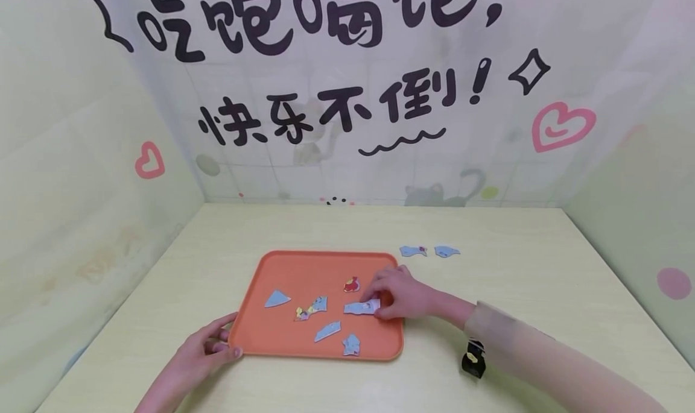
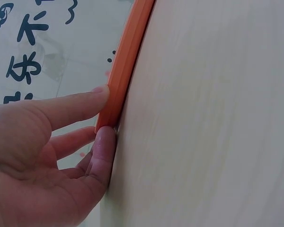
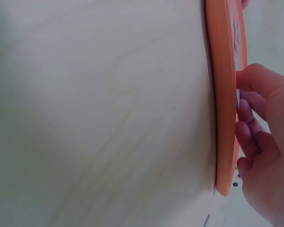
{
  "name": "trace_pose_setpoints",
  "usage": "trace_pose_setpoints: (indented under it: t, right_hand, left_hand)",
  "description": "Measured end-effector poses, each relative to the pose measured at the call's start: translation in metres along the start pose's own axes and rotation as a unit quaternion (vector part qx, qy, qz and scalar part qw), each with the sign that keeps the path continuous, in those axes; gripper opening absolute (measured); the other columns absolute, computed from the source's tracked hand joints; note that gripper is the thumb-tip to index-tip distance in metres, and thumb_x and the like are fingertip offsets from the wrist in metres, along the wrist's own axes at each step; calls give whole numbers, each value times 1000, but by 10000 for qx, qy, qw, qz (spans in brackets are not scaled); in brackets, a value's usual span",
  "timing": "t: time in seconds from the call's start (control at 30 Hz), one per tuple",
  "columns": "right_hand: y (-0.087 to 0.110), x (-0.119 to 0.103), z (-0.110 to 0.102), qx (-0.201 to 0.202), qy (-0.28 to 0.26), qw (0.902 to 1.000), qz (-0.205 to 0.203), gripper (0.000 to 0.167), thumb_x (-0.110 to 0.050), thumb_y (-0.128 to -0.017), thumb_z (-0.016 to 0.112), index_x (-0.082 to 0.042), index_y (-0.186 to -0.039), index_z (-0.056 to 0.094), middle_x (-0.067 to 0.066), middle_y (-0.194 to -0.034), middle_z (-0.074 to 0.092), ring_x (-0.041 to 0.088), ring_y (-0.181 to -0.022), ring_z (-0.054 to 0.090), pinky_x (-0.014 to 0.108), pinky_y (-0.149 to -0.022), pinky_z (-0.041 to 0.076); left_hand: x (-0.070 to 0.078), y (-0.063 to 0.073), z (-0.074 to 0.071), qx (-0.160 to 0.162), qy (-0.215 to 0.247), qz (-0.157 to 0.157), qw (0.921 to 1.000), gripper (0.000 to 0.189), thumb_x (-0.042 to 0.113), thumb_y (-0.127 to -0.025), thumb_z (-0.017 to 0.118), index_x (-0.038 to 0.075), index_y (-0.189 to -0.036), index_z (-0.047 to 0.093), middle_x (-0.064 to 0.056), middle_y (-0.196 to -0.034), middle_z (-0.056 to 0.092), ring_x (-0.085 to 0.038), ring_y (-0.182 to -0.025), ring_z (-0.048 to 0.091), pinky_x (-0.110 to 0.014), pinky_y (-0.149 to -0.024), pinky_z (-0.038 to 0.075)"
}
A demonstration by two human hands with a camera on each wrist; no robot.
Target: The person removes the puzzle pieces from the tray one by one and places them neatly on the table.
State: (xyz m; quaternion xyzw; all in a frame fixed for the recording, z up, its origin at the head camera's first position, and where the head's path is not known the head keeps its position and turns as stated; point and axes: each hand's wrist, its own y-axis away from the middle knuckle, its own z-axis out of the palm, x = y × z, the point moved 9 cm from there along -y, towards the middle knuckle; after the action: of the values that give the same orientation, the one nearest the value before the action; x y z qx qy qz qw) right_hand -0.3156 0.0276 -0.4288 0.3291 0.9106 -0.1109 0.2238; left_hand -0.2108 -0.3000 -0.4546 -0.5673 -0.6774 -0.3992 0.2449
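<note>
An orange tray [image 1: 266, 334] lies on the table with several puzzle pieces in it. At its near left corner my left hand [image 1: 198, 349] grips the rim, and the left wrist view shows thumb and fingers around the edge [image 2: 120, 71]. Over the tray's right side, my right hand [image 1: 404, 295] pinches a light-blue puzzle piece [image 1: 355, 308]; part of that piece is hidden by the fingers. Close by are a red and yellow piece [image 1: 352, 284] and two blue pieces [image 1: 328, 331], [image 1: 351, 345]. A blue triangular piece [image 1: 277, 298] sits farther left.
Two blue puzzle pieces [image 1: 413, 251], [image 1: 447, 252] lie on the pale wooden table [image 1: 505, 268] behind the tray's right corner. A printed curtain [image 1: 304, 178] stands along the table's back edge, with side panels left and right. A black object [image 1: 473, 360] hangs at my right sleeve.
</note>
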Motion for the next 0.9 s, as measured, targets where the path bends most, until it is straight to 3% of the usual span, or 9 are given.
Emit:
trace_pose_setpoints:
  t: [0.4, 0.9]
  right_hand:
    - [8, 5, -28, 449, 284, 9985, -123, 26, -21, -83, 73, -30, -108, 74, -12, -108, 67, 11, -105, 53, 41, -91, 31]
    - [24, 30, -68, 1089, 32, 9940, -53, 33, -11, -81, 76, -24, -111, 74, -7, -106, 68, 15, -101, 53, 41, -88, 29]
  left_hand:
    - [-1, -3, 1, 7, -191, -3, 9998, 74, 18, -89, 74, 5, -152, 36, -12, -121, 60, -6, -87, 58, -19, -74, 49]
    - [-2, -2, 0, -15, -145, -30, 9999, 75, 18, -88, 74, 7, -152, 37, -11, -121, 58, -6, -87, 58, -19, -74, 49]
